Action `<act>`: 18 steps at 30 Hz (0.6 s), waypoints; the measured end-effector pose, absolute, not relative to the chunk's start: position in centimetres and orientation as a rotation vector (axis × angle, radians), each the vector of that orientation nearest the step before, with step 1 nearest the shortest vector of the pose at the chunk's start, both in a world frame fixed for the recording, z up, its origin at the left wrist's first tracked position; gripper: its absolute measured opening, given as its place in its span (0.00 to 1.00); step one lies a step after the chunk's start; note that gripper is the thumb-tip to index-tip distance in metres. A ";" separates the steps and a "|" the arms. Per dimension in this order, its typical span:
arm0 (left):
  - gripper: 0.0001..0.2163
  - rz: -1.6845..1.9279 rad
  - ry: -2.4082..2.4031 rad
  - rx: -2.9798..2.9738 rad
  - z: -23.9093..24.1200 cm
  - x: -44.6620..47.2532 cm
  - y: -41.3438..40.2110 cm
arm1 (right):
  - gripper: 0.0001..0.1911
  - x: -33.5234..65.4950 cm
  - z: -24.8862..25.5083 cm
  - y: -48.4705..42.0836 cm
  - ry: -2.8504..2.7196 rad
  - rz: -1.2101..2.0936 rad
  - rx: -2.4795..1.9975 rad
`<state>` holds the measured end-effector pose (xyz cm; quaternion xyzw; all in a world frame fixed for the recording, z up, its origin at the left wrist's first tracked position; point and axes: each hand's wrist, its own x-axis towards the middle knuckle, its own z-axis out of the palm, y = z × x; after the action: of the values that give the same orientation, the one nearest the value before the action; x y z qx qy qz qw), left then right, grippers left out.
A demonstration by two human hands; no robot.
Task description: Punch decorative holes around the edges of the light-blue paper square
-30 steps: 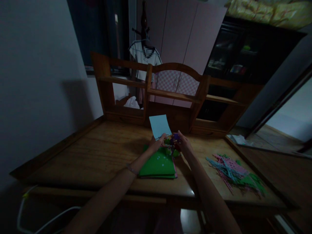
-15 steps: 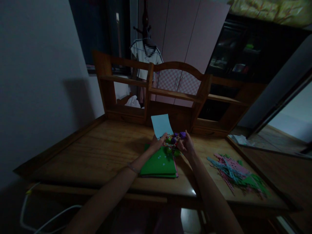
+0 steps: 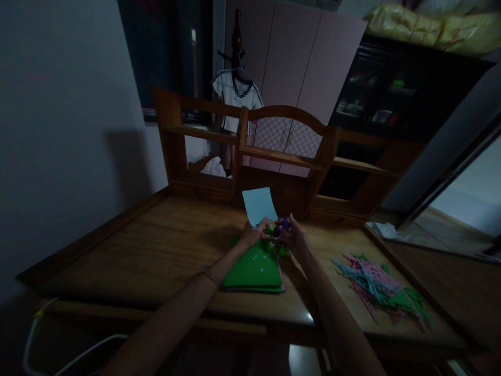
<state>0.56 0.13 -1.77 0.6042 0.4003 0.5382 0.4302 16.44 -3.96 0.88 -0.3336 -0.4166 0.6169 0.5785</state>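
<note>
Across the lower view stretches one wooden desk, bearing at its right one pile of pink, blue and green strips, too tangled to count. One green stack lies near the front edge. Just beyond it shows one light-blue sheet, its long axis running away from the person, far end slightly left. Two hands meet above the stack's far end: the left hand grasps one green-and-purple cluster under its thumb, beside the sheet's near edge; the right hand pinches one purple piece at the cluster's right. Half a second ago that piece was raised farther right; now it sits closer to the cluster, while the stack and strips keep their places.
</note>
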 end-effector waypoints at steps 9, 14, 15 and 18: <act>0.21 1.337 0.985 1.520 -1.7 0.8 0.0 | 0.16 15.3 0.1 -4.2 -1.122 1.188 -0.914; 0.18 1.442 0.980 1.626 -1.5 0.9 0.2 | 0.19 15.3 -0.1 -4.3 -1.186 1.040 -0.998; 0.18 1.461 0.984 1.642 -1.3 0.9 0.3 | 0.19 15.3 -0.2 -4.3 -1.189 1.035 -1.006; 0.17 1.464 1.004 1.648 -0.9 1.0 0.3 | 0.19 15.1 -0.4 -4.3 -1.189 1.053 -1.003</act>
<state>0.99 0.32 -0.93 0.6367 0.3879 0.5658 0.3521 15.11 -4.28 -0.39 -0.4309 -0.5110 0.4523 0.5904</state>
